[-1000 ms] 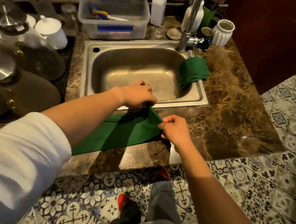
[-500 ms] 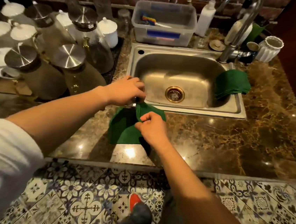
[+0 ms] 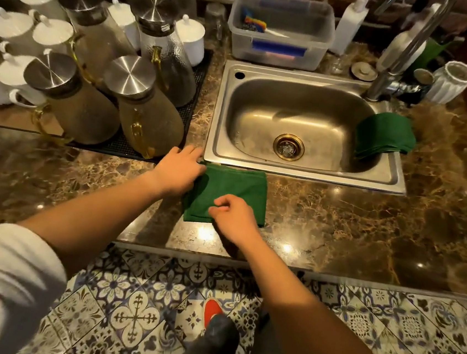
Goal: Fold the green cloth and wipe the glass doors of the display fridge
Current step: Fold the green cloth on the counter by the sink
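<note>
On the brown marble counter (image 3: 337, 216), just in front of the steel sink (image 3: 302, 172), one green cloth (image 3: 234, 188) lies flat, folded into a neat rectangle with its far edge nearly touching the sink rim. Two bare hands are on it: the left hand (image 3: 179, 171) rests palm down on the cloth's far left corner with fingers spread and flat, and the right hand (image 3: 234, 217) sits at the near edge with fingers curled loosely together, thumb and forefinger tips meeting on the fabric; whether they actually pinch it I cannot tell. A second pile, a stack of green cloths (image 3: 384, 138), drapes over the sink's right rim. To the left, four glass pitchers (image 3: 146, 115) with steel lids stand on one black mat (image 3: 198, 86), with roughly eight white lidded pots (image 3: 189, 36) behind and beside them. Behind the sink stand one clear plastic tub (image 3: 280, 49), two white bottles (image 3: 350, 24) and one white ribbed cup (image 3: 450, 81) near the single tap (image 3: 397, 64). Half a second ago the cloth was bunched and lifted between both hands in front of the sink's left corner; now it is down, smoothed and smaller in outline, and the left hand has moved from gripping a raised fold to pressing flat.
</note>
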Tool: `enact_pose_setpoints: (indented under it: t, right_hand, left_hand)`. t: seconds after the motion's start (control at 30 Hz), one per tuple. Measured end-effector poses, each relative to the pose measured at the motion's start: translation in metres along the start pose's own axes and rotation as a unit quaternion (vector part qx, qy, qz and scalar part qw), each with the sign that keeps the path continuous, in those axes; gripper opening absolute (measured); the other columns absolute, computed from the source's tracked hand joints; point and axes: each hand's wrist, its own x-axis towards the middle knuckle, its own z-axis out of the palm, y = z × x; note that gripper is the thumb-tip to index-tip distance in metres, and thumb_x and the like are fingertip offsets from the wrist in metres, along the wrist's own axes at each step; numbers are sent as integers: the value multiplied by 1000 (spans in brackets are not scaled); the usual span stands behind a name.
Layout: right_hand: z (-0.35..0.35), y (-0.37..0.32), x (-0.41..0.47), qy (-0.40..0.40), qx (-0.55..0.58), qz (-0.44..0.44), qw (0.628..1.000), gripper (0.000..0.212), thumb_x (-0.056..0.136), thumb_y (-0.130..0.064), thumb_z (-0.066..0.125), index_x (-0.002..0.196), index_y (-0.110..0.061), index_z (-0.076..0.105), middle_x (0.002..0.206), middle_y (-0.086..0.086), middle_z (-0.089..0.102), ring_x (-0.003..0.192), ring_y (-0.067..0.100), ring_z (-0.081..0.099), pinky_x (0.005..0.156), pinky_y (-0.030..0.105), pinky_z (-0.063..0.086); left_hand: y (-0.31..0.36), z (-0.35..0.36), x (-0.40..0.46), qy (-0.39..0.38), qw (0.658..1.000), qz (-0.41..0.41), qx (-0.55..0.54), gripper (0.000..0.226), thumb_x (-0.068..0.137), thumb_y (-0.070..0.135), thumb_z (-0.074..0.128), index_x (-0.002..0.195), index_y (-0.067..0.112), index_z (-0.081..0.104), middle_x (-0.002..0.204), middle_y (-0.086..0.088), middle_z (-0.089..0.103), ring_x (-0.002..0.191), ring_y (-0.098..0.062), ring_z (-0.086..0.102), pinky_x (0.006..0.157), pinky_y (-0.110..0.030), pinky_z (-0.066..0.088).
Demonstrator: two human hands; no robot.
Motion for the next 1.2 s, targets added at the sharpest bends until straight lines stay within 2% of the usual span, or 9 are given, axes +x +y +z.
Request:
enact_pose_setpoints:
  t: [0.13, 0.23, 0.33, 0.4, 0.57, 0.73, 0.83, 1.03, 1.2]
  right_hand:
    - [-34, 30, 0, 105, -9, 49, 993, 9, 93, -26, 60, 102, -25, 58, 94, -5, 64, 86, 19, 61, 63, 26, 42]
    - [-51, 45, 0, 147, -60, 93, 983, 18, 94, -27, 59, 110, -20, 55, 111, 3, 60, 93, 23, 58, 69, 29, 39]
    - [-55, 47, -1, 138, -91, 126, 978, 32, 95, -34, 59, 120, -15, 52, 116, 6, 59, 96, 26, 56, 73, 31, 39]
    - [-52, 45, -2, 125, -110, 141, 976, 28, 96, -38, 58, 111, -15, 50, 109, 7, 61, 91, 28, 56, 71, 32, 39]
    - [-49, 42, 0, 104, -119, 154, 975, 28, 96, -39, 60, 95, -11, 53, 97, 7, 63, 80, 29, 55, 66, 32, 43]
    - [-57, 42, 2, 97, -100, 158, 978, 27, 92, -38, 65, 98, -13, 58, 103, 10, 66, 90, 32, 61, 70, 34, 45]
    - [-65, 46, 2, 92, -90, 157, 979, 25, 92, -37, 66, 97, -13, 59, 102, 8, 65, 92, 33, 61, 72, 35, 47]
    - [-88, 54, 5, 105, -74, 146, 981, 27, 93, -28, 62, 69, -23, 50, 87, 1, 63, 76, 25, 58, 65, 31, 42]
    - [-114, 56, 8, 143, -74, 132, 978, 3, 93, -27, 61, 93, -24, 59, 103, 3, 67, 90, 26, 60, 73, 29, 40]
  left_hand:
    - [17, 3, 6, 5, 994, -48, -98, 36, 88, 25, 57, 122, 14, 59, 135, -16, 44, 123, -36, 42, 94, -48, 42]
    - [35, -4, 18, 35, 988, -42, -143, 33, 91, 25, 55, 121, 12, 57, 129, -16, 48, 118, -36, 46, 94, -49, 42]
    - [52, -15, 35, 47, 982, 18, -180, 31, 95, 28, 54, 122, 13, 56, 119, -15, 55, 110, -35, 53, 87, -47, 47]
    - [60, -21, 46, 40, 982, 59, -173, 34, 96, 28, 53, 128, 16, 53, 119, -14, 56, 109, -35, 54, 84, -46, 47]
    - [71, -34, 79, -12, 985, 140, -102, 59, 93, 14, 55, 148, 25, 37, 142, -9, 48, 126, -31, 45, 97, -46, 44]
    - [82, -46, 102, -46, 974, 205, -86, 56, 90, 12, 59, 142, 27, 46, 133, -7, 57, 119, -31, 53, 88, -42, 47]
    - [85, -48, 109, -64, 971, 218, -80, 52, 88, 9, 59, 137, 24, 53, 120, -10, 60, 112, -32, 55, 77, -37, 44]
    - [77, -61, 116, -70, 972, 202, -102, 26, 92, 14, 58, 117, 13, 61, 110, -15, 55, 103, -36, 56, 79, -44, 50]
    - [63, -71, 115, -51, 973, 183, -132, 26, 96, 22, 58, 121, 17, 59, 117, -12, 52, 110, -32, 51, 88, -47, 48]
